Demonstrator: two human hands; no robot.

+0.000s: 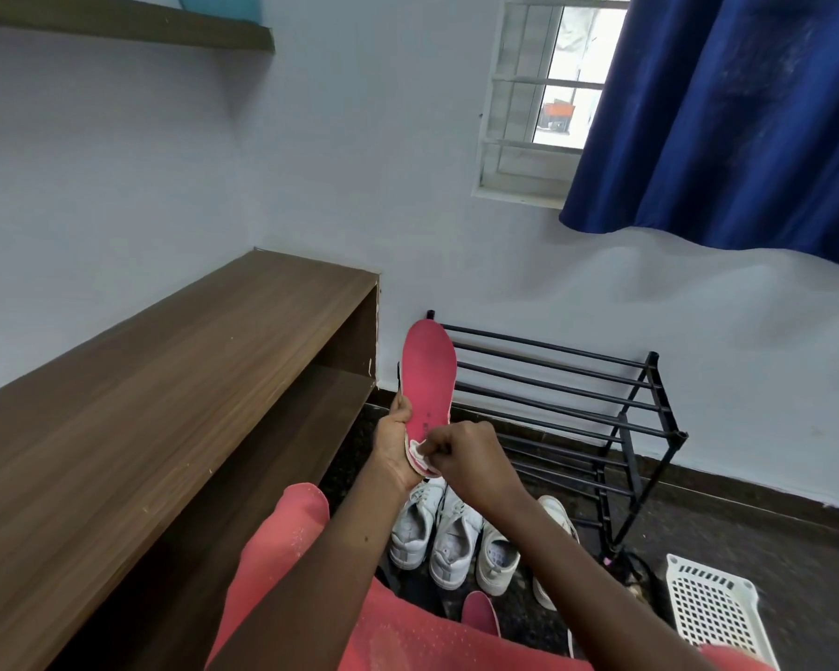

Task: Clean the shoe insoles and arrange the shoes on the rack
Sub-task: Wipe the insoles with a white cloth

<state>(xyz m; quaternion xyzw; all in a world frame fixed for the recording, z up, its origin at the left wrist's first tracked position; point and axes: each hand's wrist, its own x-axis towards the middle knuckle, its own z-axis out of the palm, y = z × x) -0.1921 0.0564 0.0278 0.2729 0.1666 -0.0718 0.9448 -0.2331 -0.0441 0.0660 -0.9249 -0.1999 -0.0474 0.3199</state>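
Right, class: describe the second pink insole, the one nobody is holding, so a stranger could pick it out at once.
Start at the black metal shoe rack against the wall and come down to the white shoes lined up on the dark floor before it. Just nearer the camera than those shoes lies the pink insole, partly hidden by the person's arm. It is the only pink thing on the floor; everything beside it is white.

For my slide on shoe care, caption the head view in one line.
Left hand holds up a pink insole; right hand wipes its heel with a white wipe.
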